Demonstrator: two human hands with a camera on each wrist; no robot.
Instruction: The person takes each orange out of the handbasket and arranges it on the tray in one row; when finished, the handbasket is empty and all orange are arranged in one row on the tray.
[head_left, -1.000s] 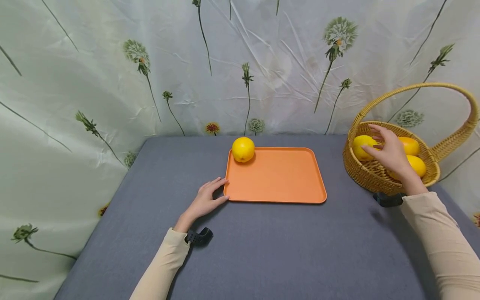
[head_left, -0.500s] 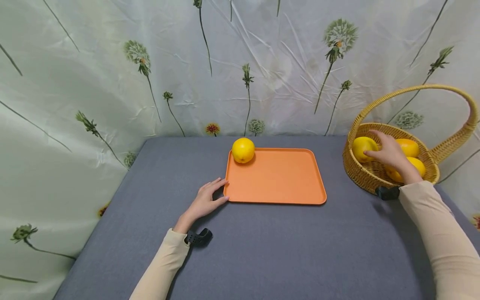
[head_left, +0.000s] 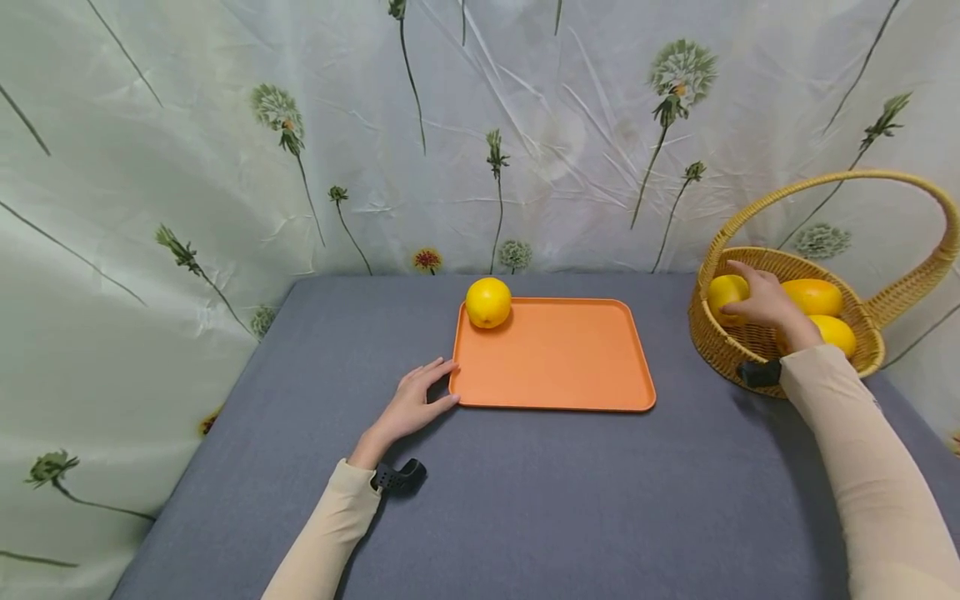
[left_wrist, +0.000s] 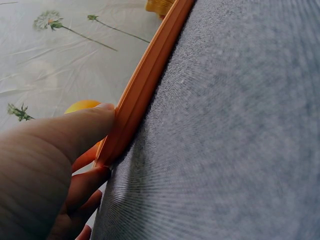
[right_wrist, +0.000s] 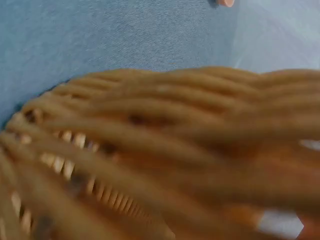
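Right hand farther left, curled round one fruit of four; left hand spread against one tray

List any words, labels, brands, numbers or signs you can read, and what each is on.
None: no readable text shows on the tray, the fruit, the basket or the black wristbands. The cloth backdrop shows only flowers. The right wrist view is blurred.

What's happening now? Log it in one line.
left grip: touching rectangular orange tray; right grip: around round yellow fruit inside tan woven basket; on tray: round golden-yellow fruit, far-left corner; in basket: two more yellow-orange fruits
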